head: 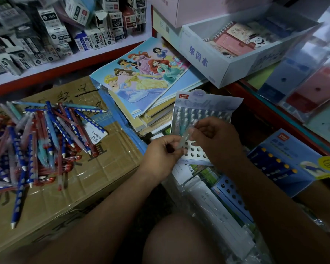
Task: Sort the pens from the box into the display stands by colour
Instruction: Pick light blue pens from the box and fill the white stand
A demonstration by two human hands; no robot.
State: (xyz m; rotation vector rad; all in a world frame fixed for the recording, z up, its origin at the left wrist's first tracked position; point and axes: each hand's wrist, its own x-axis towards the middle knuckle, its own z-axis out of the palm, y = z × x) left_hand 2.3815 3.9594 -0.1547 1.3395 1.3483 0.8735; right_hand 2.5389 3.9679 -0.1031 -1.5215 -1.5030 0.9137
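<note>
The left grip [162, 151] and the right grip [217, 141] together pinched one pale teal pen [185, 139] over the stand [208, 103] labelled LANTU, near centre. Blue and red pens [46, 134] lay heaped left on a carton [103, 168]. A far pale box [198, 56] read 单词本.

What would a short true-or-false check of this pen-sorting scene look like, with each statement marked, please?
1. The left hand and the right hand both pinch one pale pen in front of the display stand. True.
2. Every hole in the display stand is filled. False: several holes in its near rows are empty.
3. The loose pens lie piled on a cardboard box. True.
4. The loose pens are all red. False: blue, red and pale ones are mixed.
</note>
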